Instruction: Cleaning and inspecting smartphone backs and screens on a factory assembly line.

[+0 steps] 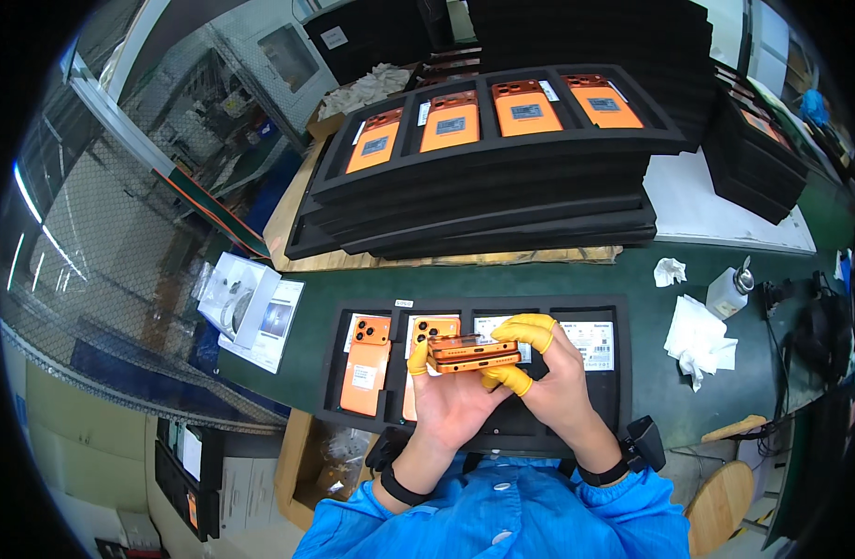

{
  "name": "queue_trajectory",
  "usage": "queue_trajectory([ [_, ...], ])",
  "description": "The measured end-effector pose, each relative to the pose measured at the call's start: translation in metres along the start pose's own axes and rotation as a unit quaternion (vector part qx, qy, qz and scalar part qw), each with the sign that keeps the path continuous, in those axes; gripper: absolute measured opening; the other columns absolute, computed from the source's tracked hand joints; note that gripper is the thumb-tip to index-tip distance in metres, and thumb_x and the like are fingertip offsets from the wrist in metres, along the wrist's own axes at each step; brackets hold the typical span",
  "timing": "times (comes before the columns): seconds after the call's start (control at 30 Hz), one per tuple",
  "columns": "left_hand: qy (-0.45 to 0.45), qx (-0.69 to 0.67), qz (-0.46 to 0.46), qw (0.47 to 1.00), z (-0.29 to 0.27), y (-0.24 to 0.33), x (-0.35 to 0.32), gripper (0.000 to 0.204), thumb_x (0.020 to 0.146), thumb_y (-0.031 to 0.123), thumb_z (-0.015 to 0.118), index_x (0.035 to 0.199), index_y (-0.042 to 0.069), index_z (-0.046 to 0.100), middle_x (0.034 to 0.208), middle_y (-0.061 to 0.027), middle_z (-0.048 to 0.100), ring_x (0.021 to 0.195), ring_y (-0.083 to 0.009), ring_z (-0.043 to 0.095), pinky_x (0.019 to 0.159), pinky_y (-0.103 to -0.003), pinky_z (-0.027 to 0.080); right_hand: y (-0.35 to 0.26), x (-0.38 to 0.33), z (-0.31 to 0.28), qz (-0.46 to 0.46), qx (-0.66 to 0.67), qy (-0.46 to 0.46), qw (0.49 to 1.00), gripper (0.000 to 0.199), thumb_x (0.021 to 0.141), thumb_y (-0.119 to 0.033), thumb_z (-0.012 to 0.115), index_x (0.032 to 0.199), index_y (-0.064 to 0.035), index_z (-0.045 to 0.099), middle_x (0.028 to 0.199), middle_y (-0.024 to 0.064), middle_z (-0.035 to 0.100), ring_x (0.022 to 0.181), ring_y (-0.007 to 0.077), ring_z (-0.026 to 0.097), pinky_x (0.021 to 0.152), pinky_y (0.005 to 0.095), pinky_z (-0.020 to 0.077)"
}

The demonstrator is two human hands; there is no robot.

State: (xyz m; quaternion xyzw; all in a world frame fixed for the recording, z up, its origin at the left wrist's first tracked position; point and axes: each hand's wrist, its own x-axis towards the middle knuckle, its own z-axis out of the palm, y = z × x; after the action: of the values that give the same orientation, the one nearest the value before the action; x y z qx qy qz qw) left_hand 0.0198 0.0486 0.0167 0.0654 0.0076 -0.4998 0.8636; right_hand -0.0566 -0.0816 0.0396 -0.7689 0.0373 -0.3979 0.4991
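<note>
A dark green worktop [632,270] fills the middle of the view, running from a wire mesh partition [101,214] on the left to a cluttered edge on the right. Beyond the partition the room shows pale floor and blurred equipment.

At the back of the worktop stands a tall stack of black foam trays [483,200], resting on a sheet of cardboard. The top tray carries four orange phone backs [451,121] lying flat in separate slots. A second, smaller stack of black trays [753,158] sits to the right, beside a white sheet.

Nearer the person lies a single black tray [623,373] with four slots. Its leftmost slot holds an orange phone [366,363] lying back up; another orange one lies in the next slot, partly hidden by the hands. The two right slots show white labels.

To the left of this tray an open white box [246,312] sits at the worktop's edge. To the right lie crumpled white cloths [698,340], and behind them stands a small white pump bottle [728,291].

Above the near tray the person, in blue sleeves and dark wristbands, holds an orange phone [472,352] edge-on, level, just over the middle slots. The left hand [446,396] cups it from below with its fingers closed around the left end. The right hand [549,373] grips the right end between yellow-capped fingertips [525,328] above and below.
</note>
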Motion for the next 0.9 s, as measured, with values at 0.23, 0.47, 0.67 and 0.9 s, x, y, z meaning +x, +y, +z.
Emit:
queue_trajectory([
  [0.23,-0.035,0.017,-0.014,0.999,0.0,0.001,0.001,0.059,0.087,0.056,0.046,0.124,0.01,0.051,0.126,-0.0134,0.053,0.12,-0.0329,0.047,0.103,-0.059,0.031,-0.001,-0.002,-0.008,0.012,-0.002,-0.028,1.0,0.045,0.066,-0.013,0.08,0.107,-0.0066,0.063,0.108,0.0111,0.062,0.103,0.0293,0.057,0.088,0.0378,0.0455],
  [0.47,0.072,0.507,0.05,0.857,0.01,0.015,-0.016,0.072,0.077,0.03,0.074,0.133,0.002,0.038,0.122,-0.0119,0.052,0.114,-0.0239,0.053,0.097,-0.039,0.044,-0.028,-0.013,-0.045,0.066,-0.009,-0.207,0.976,0.07,0.068,-0.029,0.081,0.125,-0.004,0.05,0.125,0.0159,0.052,0.118,0.0334,0.049,0.096,0.0392,0.0419],
  [0.67,-0.005,0.595,0.017,0.803,0.01,0.009,-0.005,0.067,0.075,0.012,0.075,0.13,-0.001,0.039,0.118,-0.0081,0.052,0.108,-0.0163,0.053,0.092,-0.032,0.044,-0.025,-0.029,-0.037,0.15,-0.061,-0.237,0.958,0.072,0.072,-0.035,0.077,0.13,-0.0046,0.047,0.129,0.0162,0.047,0.116,0.0363,0.047,0.097,0.0414,0.0396],
  [0.9,0.046,0.505,0.027,0.861,0.02,0.009,0.006,0.082,0.066,0.025,0.08,0.132,-0.001,0.037,0.116,-0.0185,0.056,0.106,-0.0326,0.06,0.091,-0.044,0.049,0.0,-0.003,-0.094,0.179,-0.07,-0.007,0.981,0.043,0.077,-0.014,0.074,0.115,-0.0036,0.058,0.112,0.0132,0.059,0.101,0.0284,0.058,0.085,0.0341,0.0471],
])
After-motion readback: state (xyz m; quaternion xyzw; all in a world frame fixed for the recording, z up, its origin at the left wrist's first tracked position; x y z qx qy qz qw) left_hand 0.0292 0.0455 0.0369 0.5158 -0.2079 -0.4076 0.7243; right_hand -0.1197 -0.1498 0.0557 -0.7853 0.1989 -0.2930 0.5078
